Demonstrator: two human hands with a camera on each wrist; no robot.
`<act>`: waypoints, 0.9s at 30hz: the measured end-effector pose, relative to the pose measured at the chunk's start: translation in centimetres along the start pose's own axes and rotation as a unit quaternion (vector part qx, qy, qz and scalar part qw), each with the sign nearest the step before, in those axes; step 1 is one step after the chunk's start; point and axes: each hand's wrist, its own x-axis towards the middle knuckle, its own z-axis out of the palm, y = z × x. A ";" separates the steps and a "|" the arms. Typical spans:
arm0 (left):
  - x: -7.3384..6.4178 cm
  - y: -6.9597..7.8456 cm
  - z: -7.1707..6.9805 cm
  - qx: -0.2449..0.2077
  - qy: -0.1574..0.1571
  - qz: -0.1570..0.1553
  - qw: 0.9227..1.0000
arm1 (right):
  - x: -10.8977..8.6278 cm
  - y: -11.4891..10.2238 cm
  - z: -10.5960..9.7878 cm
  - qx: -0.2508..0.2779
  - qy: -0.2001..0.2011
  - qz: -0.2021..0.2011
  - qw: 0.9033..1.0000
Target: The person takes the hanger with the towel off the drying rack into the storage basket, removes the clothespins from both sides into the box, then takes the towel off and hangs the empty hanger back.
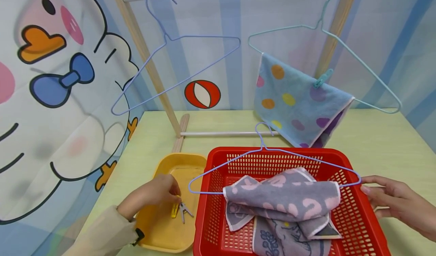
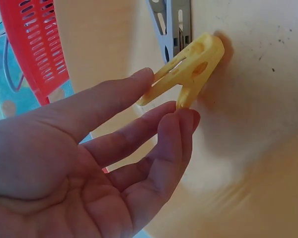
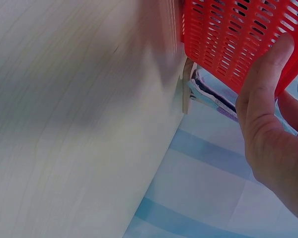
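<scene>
Pinching the yellow clothespin (image 2: 208, 53) by both legs with the left hand (image 1: 158, 190), within the yellow tray (image 1: 160, 231) — probably light, stiff, springy, best squeezed near the leg ends — with the right hand (image 1: 395, 197) at the hanger's (image 1: 263, 147) corner, too unclear to tell whether gripping

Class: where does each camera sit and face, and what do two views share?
Head: on the head, facing forward and down at red basket, yellow tray and rack; left hand and right hand show.
Left wrist: on that wrist, facing the yellow clothespin and grey clothespin; left hand shows.
Right wrist: on that wrist, facing the tabletop and red basket; right hand shows.
Shared by head and left wrist: yellow clothespin.
</scene>
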 end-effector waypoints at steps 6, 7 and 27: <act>-0.1 0.1 0.1 0.001 -0.002 -0.010 1.000 | 0.1 -0.1 0.0 -0.003 0.002 0.004 1.000; -0.1 0.1 0.1 0.001 -0.001 -0.009 1.000 | 0.1 -0.1 0.0 -0.004 0.002 0.005 1.000; -0.8 1.7 -2.0 -0.056 0.019 0.026 0.998 | 0.0 -0.3 0.2 -0.007 0.002 0.004 1.000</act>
